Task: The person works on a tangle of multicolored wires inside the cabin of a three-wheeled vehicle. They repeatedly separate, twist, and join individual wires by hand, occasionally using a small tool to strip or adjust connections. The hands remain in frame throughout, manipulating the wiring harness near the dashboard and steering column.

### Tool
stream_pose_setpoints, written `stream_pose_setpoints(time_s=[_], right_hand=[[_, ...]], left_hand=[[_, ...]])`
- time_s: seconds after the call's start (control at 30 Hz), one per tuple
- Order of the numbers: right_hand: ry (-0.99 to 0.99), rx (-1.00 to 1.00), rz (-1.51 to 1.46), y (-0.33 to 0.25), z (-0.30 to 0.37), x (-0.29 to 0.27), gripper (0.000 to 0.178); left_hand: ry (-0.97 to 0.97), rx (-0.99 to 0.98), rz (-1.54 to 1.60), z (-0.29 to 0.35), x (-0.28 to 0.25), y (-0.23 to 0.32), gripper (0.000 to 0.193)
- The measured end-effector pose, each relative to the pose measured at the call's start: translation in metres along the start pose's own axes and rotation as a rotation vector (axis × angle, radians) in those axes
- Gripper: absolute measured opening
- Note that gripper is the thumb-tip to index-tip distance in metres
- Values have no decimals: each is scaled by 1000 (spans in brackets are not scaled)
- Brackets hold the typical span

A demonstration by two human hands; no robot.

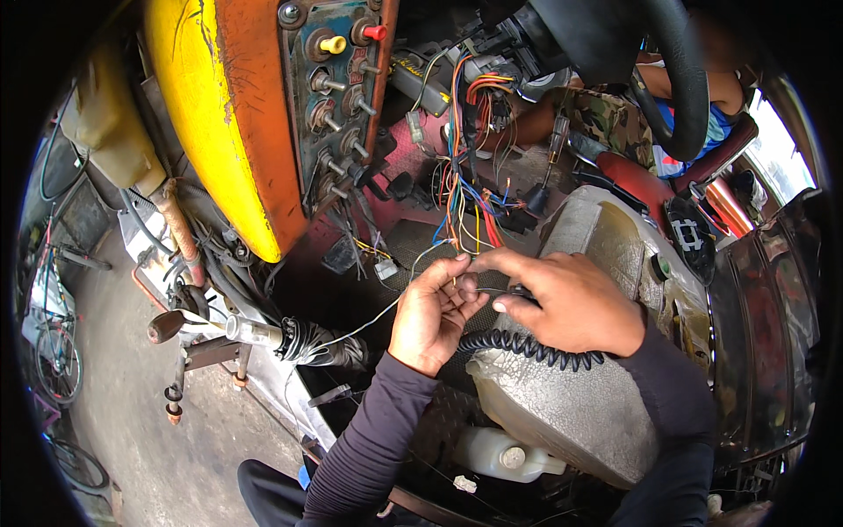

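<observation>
My left hand (428,318) is closed, with thumb and fingertips pinching a thin wire below a hanging wire bundle (457,198). A pale wire (373,318) runs past this hand toward the lower left. Close beside it, palm down, my right hand (575,303) is closed round a black-handled probe (522,291), whose thin tip points at the left fingertips. A black coiled cord (536,348) loops beneath my right hand; where it joins is hidden. Whether the tip touches the wire is too small to tell.
An orange and yellow panel (241,132) with several toggle switches stands at upper left. The steering wheel (685,79) is upper right, near another person in camouflage shorts (610,119). A silver padded cover (571,404) and a plastic jug (507,455) lie below.
</observation>
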State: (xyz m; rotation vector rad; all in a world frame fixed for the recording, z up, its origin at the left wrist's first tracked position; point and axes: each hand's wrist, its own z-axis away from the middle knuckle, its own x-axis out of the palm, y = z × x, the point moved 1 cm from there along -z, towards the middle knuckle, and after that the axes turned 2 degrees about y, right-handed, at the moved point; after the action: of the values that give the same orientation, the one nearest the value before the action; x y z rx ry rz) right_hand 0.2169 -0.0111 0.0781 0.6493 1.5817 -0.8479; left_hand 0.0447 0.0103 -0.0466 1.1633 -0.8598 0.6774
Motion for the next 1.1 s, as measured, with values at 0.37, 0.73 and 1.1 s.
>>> stream_pose_setpoints(time_s=[0.37,0.73,1.1], right_hand=[[99,-86,-3,-13,-6,12,35],[163,97,-131,11,-3,-14,39],[164,3,-202,25,-11,2,35]], left_hand=[[-29,-7,15,0,1,-5,17],[36,-2,-53,6,4,1,17],[55,7,-38,8,6,1,14]])
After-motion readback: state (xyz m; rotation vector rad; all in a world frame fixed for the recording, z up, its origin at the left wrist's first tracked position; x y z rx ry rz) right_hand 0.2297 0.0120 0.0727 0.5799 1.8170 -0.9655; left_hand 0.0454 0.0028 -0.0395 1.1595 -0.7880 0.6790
